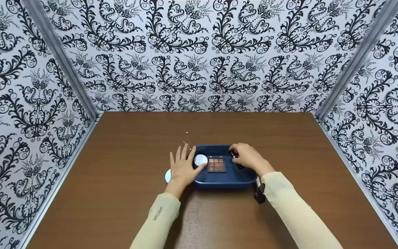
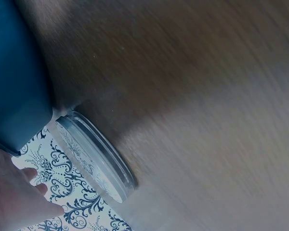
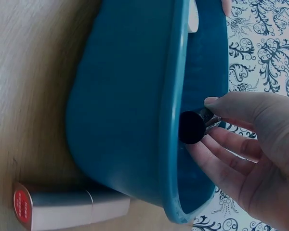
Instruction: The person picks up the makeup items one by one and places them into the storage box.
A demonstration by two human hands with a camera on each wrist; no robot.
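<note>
My right hand (image 1: 250, 158) reaches over the right side of a blue plastic tub (image 1: 225, 185) and pinches a black cylindrical tube (image 3: 191, 127) between thumb and fingertips. The tube's round dark end faces the right wrist camera, inside the rim. At the tub's left side my left hand (image 1: 181, 168) has its fingers spread, the thumb over the rim. Inside the tub, a square palette of brown pans (image 1: 216, 165) lies beside a round white-topped item (image 1: 200, 160), close to the left thumb.
Left of the tub, partly behind the left hand, a flat round clear-sided case (image 2: 96, 156) lies on the brown table (image 1: 133, 138). A rose-gold lipstick-like tube (image 3: 62, 209) with a red end label lies by the tub's right end. Patterned walls (image 1: 199, 69) enclose the table.
</note>
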